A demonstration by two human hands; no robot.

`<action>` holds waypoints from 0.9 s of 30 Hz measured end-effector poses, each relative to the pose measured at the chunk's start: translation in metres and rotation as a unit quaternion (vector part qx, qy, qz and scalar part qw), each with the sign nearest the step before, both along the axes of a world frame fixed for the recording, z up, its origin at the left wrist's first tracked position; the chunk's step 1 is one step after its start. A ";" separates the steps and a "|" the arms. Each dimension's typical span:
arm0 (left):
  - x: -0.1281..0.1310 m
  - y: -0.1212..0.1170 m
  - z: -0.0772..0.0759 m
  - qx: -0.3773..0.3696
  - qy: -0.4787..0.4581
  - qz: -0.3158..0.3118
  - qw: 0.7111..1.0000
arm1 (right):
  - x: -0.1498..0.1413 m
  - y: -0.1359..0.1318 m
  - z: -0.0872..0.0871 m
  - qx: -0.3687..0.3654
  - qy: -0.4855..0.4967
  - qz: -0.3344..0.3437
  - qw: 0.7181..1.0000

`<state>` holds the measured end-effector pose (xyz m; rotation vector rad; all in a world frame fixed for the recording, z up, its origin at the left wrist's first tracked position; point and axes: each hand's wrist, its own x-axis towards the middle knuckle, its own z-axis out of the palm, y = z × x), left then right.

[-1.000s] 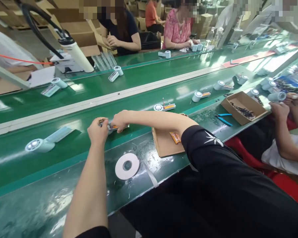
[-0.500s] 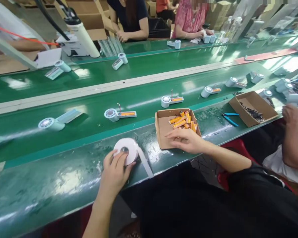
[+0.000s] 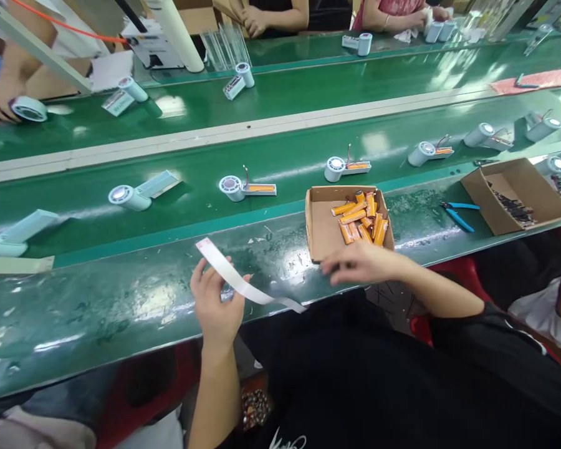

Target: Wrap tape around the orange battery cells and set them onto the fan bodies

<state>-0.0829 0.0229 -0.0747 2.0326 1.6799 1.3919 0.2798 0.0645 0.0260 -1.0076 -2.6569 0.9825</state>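
Brown cardboard is used for both containers on the bench point(image 3: 121, 312). In the shallow tray point(image 3: 321, 226), at the centre right of the frame, orange cylindrical cells point(image 3: 354, 216) are piled loosely at various angles toward the rear and right. In the deeper box point(image 3: 484, 202), at the right of the frame, a heap of small dark parts point(image 3: 514, 202) is contained. Between the two containers, blue-handled cutters point(image 3: 459, 219) are laid on the bench.

The white tape point(image 3: 236, 279) is located just left of the frame centre, above the bench. It is seen as a narrow, smooth band, tilted down to the right; a reddish mark is borne at its upper-left end, and its thin tail is curved toward the bench's front edge. The tape is held by the left hand point(image 3: 219, 312), with fingers and thumb partly curled about it; the exact contact is partly hidden.

The right hand point(image 3: 362, 263) is blurred and positioned at the tray's front edge. Its fingers are loosely spread, with nothing seen to be gripped.
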 end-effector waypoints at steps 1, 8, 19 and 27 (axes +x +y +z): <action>0.003 -0.003 -0.002 0.025 0.011 0.000 1.000 | 0.010 0.012 0.006 0.084 -0.032 -0.063 0.994; 0.037 -0.010 0.011 0.089 0.140 -0.055 0.985 | 0.036 0.072 0.007 0.278 -0.174 -0.095 0.940; 0.061 -0.023 0.039 0.071 0.206 -0.103 0.971 | -0.041 0.004 -0.021 0.151 0.479 -0.290 0.814; 0.054 -0.027 0.053 0.106 0.267 -0.066 0.956 | -0.068 -0.034 -0.057 -0.074 0.389 -0.257 0.881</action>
